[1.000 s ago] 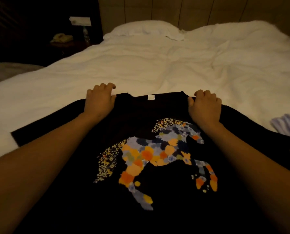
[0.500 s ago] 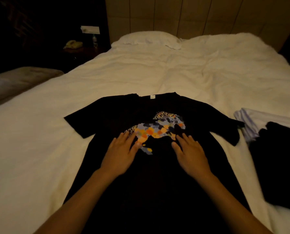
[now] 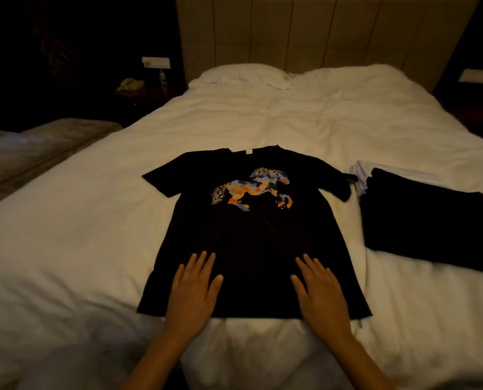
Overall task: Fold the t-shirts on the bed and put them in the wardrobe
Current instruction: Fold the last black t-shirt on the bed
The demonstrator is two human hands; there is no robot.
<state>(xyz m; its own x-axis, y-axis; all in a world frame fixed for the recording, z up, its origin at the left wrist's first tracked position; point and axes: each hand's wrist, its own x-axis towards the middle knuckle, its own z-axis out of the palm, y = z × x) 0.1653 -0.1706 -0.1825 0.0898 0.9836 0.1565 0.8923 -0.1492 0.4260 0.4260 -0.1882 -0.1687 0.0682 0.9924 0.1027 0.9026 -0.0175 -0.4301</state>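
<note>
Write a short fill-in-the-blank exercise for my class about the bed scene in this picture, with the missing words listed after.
1. The black t-shirt lies spread flat with its print facing ____.
2. Both hands, left hand and right hand, rest flat near the shirt's ____ hem.
3. The print shows a ____.
4. The dark clothes lie to the shirt's ____.

Missing words: up; bottom; horse; right

I count one spread t-shirt (image 3: 251,235), two folded garments (image 3: 429,220), one pillow (image 3: 240,76), two hands (image 3: 192,291).
</note>
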